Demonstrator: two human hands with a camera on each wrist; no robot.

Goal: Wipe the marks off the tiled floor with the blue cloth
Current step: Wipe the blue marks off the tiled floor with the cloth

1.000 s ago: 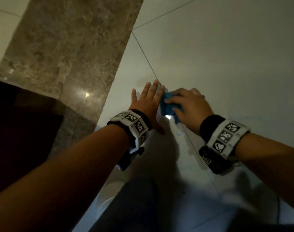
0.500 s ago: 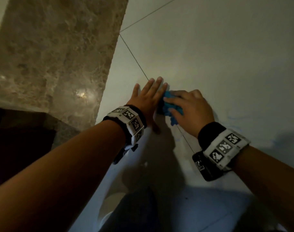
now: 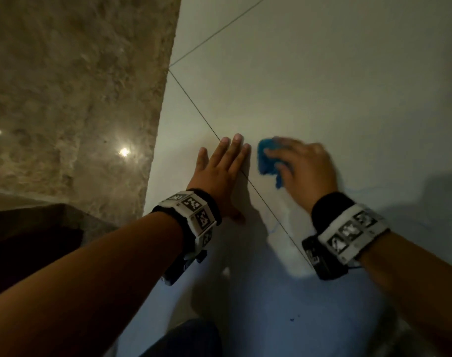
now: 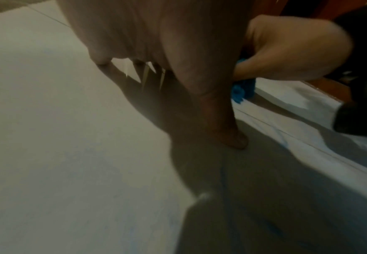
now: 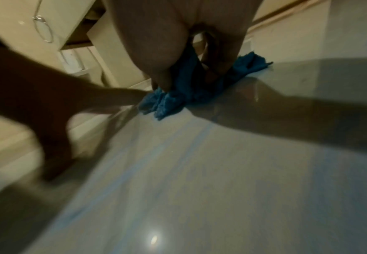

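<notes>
Pale glossy tiles make up the floor (image 3: pixel 322 81), crossed by a thin grout line (image 3: pixel 194 104) that serves as the marker here. A brown marble strip (image 3: pixel 78 99) runs well left of that line. The left hand (image 3: pixel 217 173) lies flat across the line, fingers straight and pressing the tile. Just right of the line, the right hand (image 3: pixel 304 168) grips the bunched blue cloth (image 3: pixel 267 158) against the floor. Faint blue marks (image 5: pixel 134 170) streak the tile near the cloth.

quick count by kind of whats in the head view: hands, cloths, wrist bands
hands: 2 (left hand flat on the tiled floor, right hand gripping the cloth)
blue cloth: 1
wrist bands: 2
total: 5
</notes>
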